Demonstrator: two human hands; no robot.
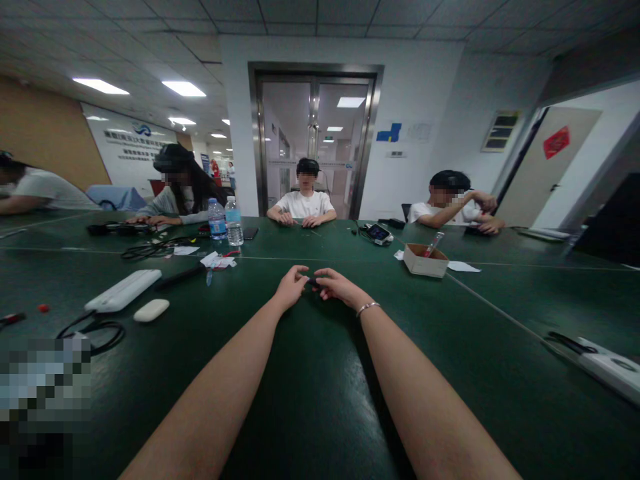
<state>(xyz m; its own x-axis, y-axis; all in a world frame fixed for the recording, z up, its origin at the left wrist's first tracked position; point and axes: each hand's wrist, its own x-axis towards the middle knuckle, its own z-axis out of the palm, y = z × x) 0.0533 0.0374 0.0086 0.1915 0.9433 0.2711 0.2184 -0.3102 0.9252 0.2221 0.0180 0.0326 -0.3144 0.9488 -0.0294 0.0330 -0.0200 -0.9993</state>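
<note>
Left grip (291,287), right grip (339,287): both tight on small dark object (313,283) between them.

A box (425,260) lies beyond the right hand (339,287), bottles (226,221) beyond the left hand (291,288).

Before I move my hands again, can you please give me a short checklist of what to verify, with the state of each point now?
1. Fingers of the left hand on the small dark object: ok, they pinch one end.
2. Fingers of the right hand on it too: ok.
3. What the object is exactly: cannot tell, too small and dark.
4. The cardboard box apart from the right hand: ok, well beyond it.
5. The white power strip apart from the left hand: ok, far to the side.
6. The bracelet away from the object: ok, on the right wrist.
</note>
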